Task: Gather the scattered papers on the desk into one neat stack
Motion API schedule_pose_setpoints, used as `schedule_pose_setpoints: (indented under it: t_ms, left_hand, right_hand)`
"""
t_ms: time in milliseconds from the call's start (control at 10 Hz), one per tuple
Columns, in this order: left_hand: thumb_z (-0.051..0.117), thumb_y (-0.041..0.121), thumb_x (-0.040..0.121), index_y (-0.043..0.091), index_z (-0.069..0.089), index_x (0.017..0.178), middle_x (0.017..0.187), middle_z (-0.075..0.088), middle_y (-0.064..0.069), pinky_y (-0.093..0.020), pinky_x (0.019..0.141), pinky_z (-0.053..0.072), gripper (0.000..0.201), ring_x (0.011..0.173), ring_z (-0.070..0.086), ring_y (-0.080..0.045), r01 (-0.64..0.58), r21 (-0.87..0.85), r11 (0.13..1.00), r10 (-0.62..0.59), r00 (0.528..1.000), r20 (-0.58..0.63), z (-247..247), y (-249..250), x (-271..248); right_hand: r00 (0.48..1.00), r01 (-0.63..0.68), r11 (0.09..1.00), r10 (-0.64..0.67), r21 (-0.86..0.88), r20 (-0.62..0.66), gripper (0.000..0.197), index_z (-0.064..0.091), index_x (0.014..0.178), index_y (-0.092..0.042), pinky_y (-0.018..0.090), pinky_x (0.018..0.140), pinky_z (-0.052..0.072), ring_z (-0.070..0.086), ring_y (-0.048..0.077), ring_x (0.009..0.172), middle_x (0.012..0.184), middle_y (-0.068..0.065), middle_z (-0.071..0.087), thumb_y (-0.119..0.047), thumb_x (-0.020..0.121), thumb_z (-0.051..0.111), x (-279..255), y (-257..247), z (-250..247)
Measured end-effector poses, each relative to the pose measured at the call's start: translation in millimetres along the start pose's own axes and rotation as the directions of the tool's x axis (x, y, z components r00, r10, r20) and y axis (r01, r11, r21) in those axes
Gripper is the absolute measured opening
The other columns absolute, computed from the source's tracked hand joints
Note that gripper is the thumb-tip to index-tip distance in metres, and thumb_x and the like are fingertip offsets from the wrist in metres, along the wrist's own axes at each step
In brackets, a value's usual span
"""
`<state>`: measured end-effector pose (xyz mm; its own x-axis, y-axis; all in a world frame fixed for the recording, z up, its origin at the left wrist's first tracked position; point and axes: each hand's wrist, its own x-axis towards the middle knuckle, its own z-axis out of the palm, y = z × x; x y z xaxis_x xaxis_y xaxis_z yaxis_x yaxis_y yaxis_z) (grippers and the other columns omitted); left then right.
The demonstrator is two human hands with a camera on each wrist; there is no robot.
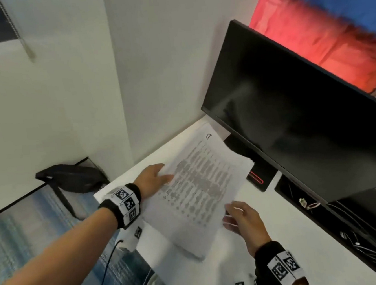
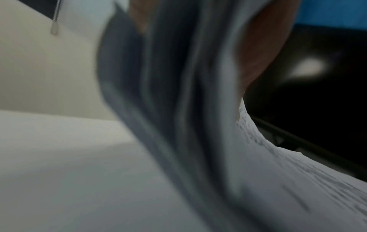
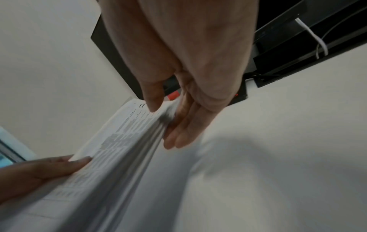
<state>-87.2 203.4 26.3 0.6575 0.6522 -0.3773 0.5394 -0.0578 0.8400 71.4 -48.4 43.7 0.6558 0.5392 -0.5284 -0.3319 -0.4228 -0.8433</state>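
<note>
Both hands hold one bundle of papers point(image 1: 194, 192), printed side up, just above the white desk point(image 1: 291, 247). The left hand point(image 1: 152, 180) takes the bundle's far left edge: its thumb lies on the top sheet and, in the right wrist view, its fingers point(image 3: 59, 164) lie flat against that edge, the sheets caught between thumb and fingers. The right hand point(image 1: 245, 219) takes the opposite edge, thumb tip on top and straight fingers point(image 3: 178, 136) underneath, so the stacked edges run between them in a narrow pinch. The sheets fan slightly and their corners do not line up; the corner nearest the person juts out past the right fingers. Beyond the fingers of both hands stands a dark monitor point(image 1: 306, 112), its base point(image 1: 258, 178) with a red mark just past the bundle's far edge. The left wrist view is blurred, showing only bent sheet edges close up.
</note>
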Motion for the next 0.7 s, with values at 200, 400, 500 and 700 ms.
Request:
schedule_pose_setpoints:
  t_ms: [200,400,500,700]
  left_hand:
    - [0.065,0.03,0.092,0.009,0.067,0.12,0.11,0.073,-0.014,-0.036,0.083,0.053,0.035,0.093,0.069,-0.029,0.156,0.394,0.906,-0.145,0.988,-0.056,-46.2,-23.4,41.0]
    - [0.057,0.029,0.091,0.014,0.064,0.113,0.099,0.071,-0.007,-0.036,0.078,0.057,0.027,0.085,0.068,-0.027,0.218,0.636,0.74,-0.104,0.972,-0.213,-35.8,-10.4,61.6]
    - [0.055,0.031,0.094,0.011,0.062,0.115,0.103,0.07,-0.008,-0.038,0.081,0.057,0.03,0.093,0.068,-0.028,0.245,0.711,0.659,-0.092,0.964,-0.248,-25.1,-6.2,69.3]
    - [0.048,0.019,0.096,0.007,0.054,0.124,0.112,0.067,-0.008,-0.035,0.079,0.054,0.031,0.099,0.067,-0.025,0.284,0.805,0.521,-0.072,0.954,-0.291,-14.4,6.5,67.9]
  right_hand:
    - [0.972,-0.226,0.969,0.217,-0.099,-0.092,0.022,0.064,0.108,-0.001,0.027,0.063,0.048,0.066,0.024,0.067,0.089,0.016,0.076,-0.014,0.091,0.068,-8.8,42.3,-41.5]
    - [0.925,-0.294,0.952,0.262,-0.081,-0.275,0.022,0.061,0.103,0.005,0.021,0.049,0.038,0.054,0.019,0.046,0.062,0.01,0.068,-0.012,0.091,0.069,-26.2,69.1,-90.1]
    - [0.895,-0.308,0.951,0.28,-0.028,-0.347,0.028,0.061,0.106,0.013,0.025,0.054,0.038,0.056,0.022,0.053,0.066,0.017,0.067,-0.009,0.09,0.07,-37.9,77.8,-104.1]
    - [0.892,-0.164,0.98,0.195,0.112,-0.407,0.072,0.06,0.074,0.021,0.014,0.032,0.035,0.051,0.023,0.03,0.051,0.025,0.056,-0.025,0.038,0.101,-68.7,87.5,-112.3]
